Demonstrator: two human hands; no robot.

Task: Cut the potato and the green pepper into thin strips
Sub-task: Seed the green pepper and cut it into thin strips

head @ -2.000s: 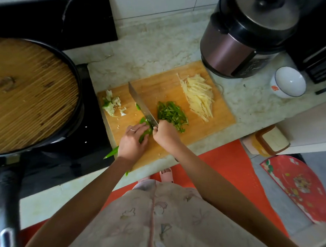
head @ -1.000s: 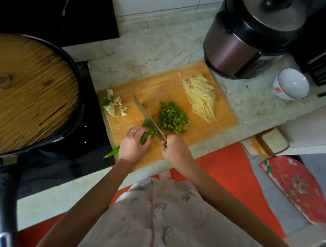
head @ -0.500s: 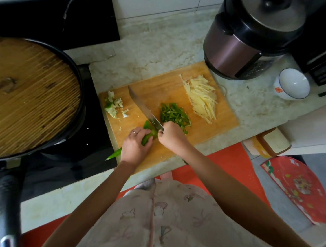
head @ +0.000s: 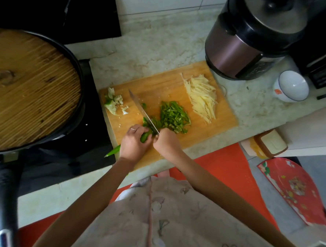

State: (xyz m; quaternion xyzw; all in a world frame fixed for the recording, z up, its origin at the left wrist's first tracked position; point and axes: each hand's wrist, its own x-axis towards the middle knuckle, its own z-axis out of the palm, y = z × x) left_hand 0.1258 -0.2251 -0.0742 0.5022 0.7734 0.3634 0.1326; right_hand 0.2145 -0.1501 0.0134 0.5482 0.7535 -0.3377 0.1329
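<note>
On the wooden cutting board (head: 156,85) lies a heap of green pepper strips (head: 174,116), with a pile of pale potato strips (head: 202,97) to its right. My left hand (head: 133,143) holds down an uncut green pepper piece (head: 145,136), fingers curled over it. My right hand (head: 166,142) grips the handle of a knife (head: 141,110), whose blade slants up-left and meets the pepper just right of my left fingers. A pepper tip (head: 113,151) sticks out past the board's left edge.
Pale pepper scraps (head: 113,102) lie at the board's left end. A black pan with a wooden lid (head: 26,86) stands on the stove to the left. A rice cooker (head: 252,34) and a white bowl (head: 291,86) stand at the right. The counter edge runs just below the board.
The knife has gone back and forth through the pepper, adding strips to the green heap. My left hand has stayed on the pepper, and the blade now points farther up the board.
</note>
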